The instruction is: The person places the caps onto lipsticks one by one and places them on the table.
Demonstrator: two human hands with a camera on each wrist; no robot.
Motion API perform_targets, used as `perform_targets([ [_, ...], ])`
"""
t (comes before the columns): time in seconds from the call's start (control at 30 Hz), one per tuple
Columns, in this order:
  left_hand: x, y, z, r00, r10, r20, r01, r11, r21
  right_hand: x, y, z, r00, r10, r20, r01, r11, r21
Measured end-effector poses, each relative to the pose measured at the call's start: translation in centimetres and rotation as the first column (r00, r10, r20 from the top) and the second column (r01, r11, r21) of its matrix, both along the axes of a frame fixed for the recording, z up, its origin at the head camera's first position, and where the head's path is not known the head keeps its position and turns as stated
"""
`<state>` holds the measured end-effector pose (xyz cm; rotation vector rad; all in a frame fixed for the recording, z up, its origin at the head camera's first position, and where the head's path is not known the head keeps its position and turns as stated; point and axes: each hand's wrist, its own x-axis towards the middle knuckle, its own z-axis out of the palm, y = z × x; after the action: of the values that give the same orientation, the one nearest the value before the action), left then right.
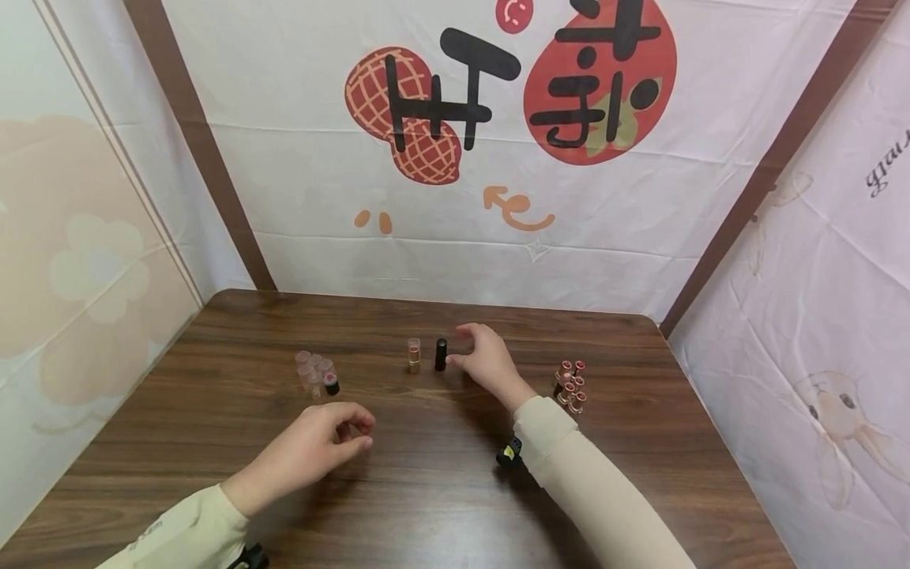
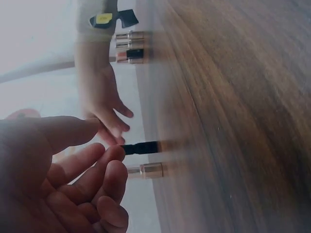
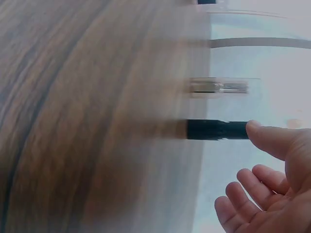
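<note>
A black lipstick tube (image 1: 441, 355) stands upright near the back middle of the table. Beside it my right hand (image 1: 489, 365) is held with fingers spread apart; its thumb (image 3: 265, 138) is at the tube's top end, and I cannot tell whether they touch. Just left of the black tube stands a gold lipstick with a clear cap (image 1: 414, 357). My left hand (image 1: 318, 442) hovers over the left part of the table, fingers loosely bent, holding nothing. Beyond it sits a group of clear caps (image 1: 313, 370) with a short black piece (image 1: 331, 385) at its right side.
Several uncapped lipsticks with gold tubes and red tips (image 1: 571, 387) stand together on the right, beyond my right forearm. The brown wooden table (image 1: 426, 490) ends at a white printed cloth (image 1: 455, 261) behind, with more cloth at both sides.
</note>
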<state>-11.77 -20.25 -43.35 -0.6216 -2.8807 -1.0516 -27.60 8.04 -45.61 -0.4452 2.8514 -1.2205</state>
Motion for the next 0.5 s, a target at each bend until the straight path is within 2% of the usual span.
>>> perform_targets([
  [0.23, -0.5, -0.2, 0.4, 0.999, 0.028, -0.032, -0.028, 1.0, 0.003, 1.3, 2.1, 2.0, 1.0, 0.026, -0.014, -0.027, 0.997, -0.071],
  [0.5, -0.9, -0.7, 0.8, 0.997, 0.053, -0.063, -0.052, 0.998, 0.018, 3.2, 4.8, 4.2, 0.997, 0.025, -0.073, -0.03, 0.997, -0.076],
])
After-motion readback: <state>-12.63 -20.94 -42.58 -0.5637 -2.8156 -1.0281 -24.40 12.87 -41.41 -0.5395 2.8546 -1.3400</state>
